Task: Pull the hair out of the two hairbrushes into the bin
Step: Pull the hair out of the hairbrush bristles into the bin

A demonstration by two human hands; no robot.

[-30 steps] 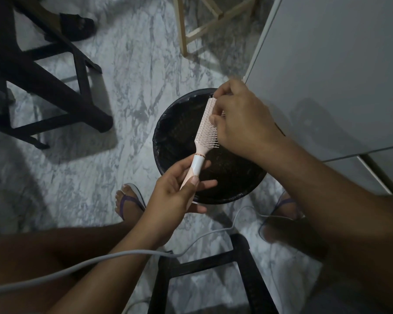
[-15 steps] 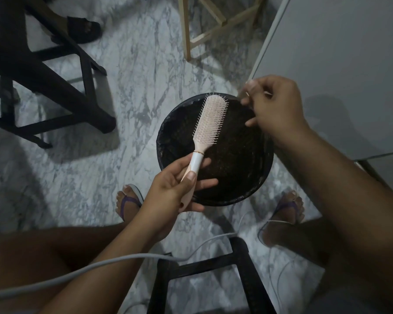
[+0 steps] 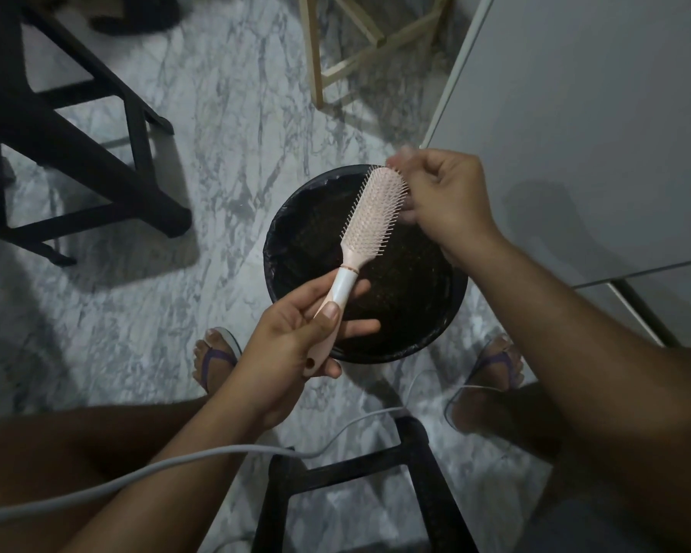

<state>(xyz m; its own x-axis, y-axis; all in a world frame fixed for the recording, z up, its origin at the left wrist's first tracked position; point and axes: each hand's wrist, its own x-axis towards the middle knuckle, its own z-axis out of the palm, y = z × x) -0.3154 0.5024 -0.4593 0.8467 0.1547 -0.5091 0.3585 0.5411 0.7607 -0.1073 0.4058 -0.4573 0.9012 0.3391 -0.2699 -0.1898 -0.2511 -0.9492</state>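
Left hand (image 3: 296,337) grips the pink, white-handled hairbrush (image 3: 376,217) above the black bin (image 3: 292,249). Right hand (image 3: 443,197) curls at its bristles, grip unclear.

The hairbrush (image 3: 372,217) hung over the bin (image 3: 296,233) on the floor (image 3: 224,125) — left hand (image 3: 296,333) at its handle. The right hand (image 3: 443,197) was at its tip.

Grey-veined marble floor (image 3: 224,125) — black stool (image 3: 80,153), pale wooden frame (image 3: 352,65), white cabinet (image 3: 595,113)
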